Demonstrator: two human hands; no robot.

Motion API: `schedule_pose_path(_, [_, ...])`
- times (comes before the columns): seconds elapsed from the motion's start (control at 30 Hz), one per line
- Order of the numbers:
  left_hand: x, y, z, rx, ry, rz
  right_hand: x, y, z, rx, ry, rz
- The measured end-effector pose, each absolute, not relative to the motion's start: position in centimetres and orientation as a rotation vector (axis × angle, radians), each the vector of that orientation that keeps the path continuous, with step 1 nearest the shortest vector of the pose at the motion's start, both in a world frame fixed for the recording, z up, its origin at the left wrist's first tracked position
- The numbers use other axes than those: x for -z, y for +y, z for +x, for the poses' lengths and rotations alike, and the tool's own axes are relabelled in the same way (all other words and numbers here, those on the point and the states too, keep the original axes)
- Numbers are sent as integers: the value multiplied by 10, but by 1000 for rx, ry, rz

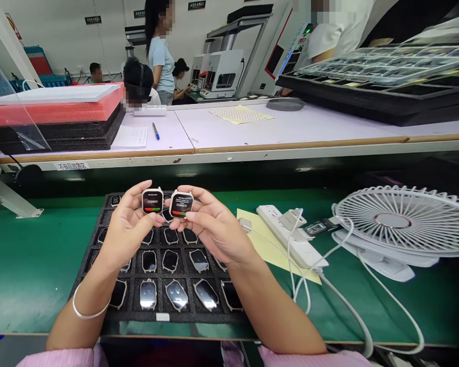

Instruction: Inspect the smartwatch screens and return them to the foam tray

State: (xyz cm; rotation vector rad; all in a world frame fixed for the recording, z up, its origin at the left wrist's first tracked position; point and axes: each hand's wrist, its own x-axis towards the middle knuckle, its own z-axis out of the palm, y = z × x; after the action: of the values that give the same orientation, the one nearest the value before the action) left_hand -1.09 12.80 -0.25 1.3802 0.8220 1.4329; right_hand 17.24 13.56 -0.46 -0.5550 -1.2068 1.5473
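My left hand (pixel 132 224) grips a square smartwatch body (pixel 152 202) without a strap, its screen lit with small text and a red and green bar. A second lit smartwatch body (pixel 181 204) is held in my right hand (pixel 218 224), the thumb at the screen's lower edge. Both watches are side by side, slightly apart, screens facing me. Below them a black foam tray (pixel 158 275) holds rows of similar watches with dark screens, such as a watch (pixel 148 294) in the front row. My hands and forearms hide part of the tray.
Right of the tray lie a yellow sheet (pixel 258 239), a white power strip (pixel 290 237) with cables, and a white fan (pixel 393 221). A raised shelf (pixel 183 130) runs behind, bearing foam stacks (pixel 53 114), a pen (pixel 155 131) and black trays (pixel 367 97). People are beyond it.
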Motion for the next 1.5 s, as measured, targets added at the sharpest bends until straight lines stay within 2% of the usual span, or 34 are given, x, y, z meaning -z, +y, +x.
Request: schedule_pose_path(1.5, [4, 128, -11, -1460, 845, 1470, 10, 139, 172, -1396, -1305, -652])
